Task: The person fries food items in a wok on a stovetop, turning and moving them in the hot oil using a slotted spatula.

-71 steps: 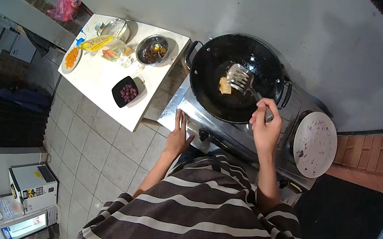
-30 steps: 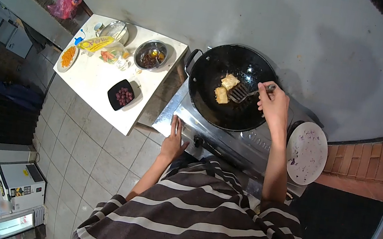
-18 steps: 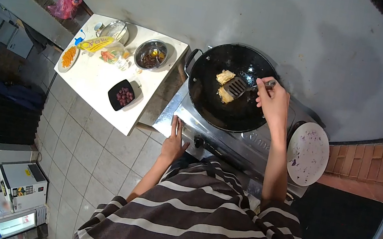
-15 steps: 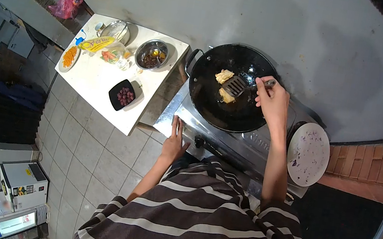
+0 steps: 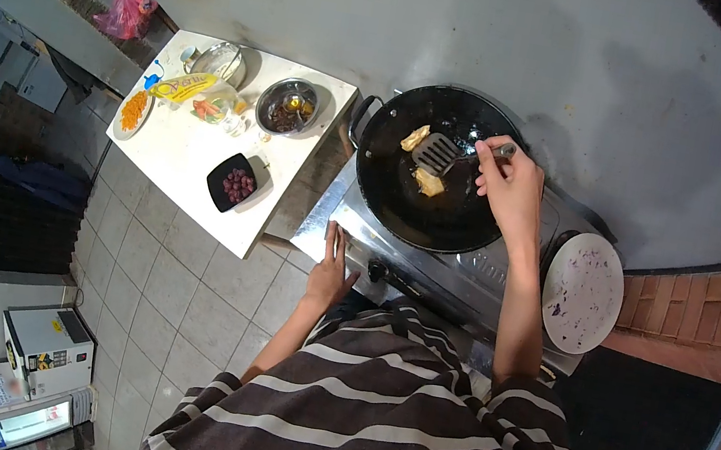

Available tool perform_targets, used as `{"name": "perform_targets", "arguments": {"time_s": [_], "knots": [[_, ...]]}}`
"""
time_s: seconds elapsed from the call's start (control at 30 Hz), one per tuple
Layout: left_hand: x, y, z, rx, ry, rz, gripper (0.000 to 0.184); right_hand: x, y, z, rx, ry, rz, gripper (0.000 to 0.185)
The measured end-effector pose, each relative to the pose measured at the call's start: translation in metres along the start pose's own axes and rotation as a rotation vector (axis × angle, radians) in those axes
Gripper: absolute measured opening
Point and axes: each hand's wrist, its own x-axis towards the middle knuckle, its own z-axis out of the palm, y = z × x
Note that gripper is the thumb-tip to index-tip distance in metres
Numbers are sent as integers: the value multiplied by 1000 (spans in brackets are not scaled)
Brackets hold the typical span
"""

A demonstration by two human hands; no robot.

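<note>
My right hand [image 5: 512, 186] is closed round the handle of a slotted spatula [image 5: 436, 154] over the black wok [image 5: 393, 202]. Two browned pieces of food lie in the wok: one piece [image 5: 415, 138] is beside the spatula's head on its far left, the other piece [image 5: 428, 183] just below it. Oil glistens on the wok's inside. My left hand [image 5: 330, 270] rests with fingers stretched out at the front left edge of the steel stove [image 5: 353, 214], holding nothing.
Left of the stove, a white table [image 5: 189, 168] bears a black dish of dark red pieces [image 5: 232, 183], a metal bowl [image 5: 287, 106], a plate of orange shreds [image 5: 132, 113] and a plastic bag [image 5: 188, 87]. A stained white plate [image 5: 582, 296] stands at the stove's right.
The spatula's head has shifted slightly up and left in the wok, and the upper food piece has turned and moved a little left. My left hand stays put.
</note>
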Motion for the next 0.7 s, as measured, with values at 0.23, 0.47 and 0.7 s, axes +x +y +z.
{"name": "perform_targets", "arguments": {"time_s": [0.23,0.47,0.7], "knots": [[0,1,-1,6,-10,-14,109,0,-2,-1,25,-4,-15,19],[0,6,-7,5,-27,-27,109,4,-4,0,49,-20,-36,18],[-1,8,-12,-5,-48,-27,108,2,-3,-16,7,54,-67,18]]}}
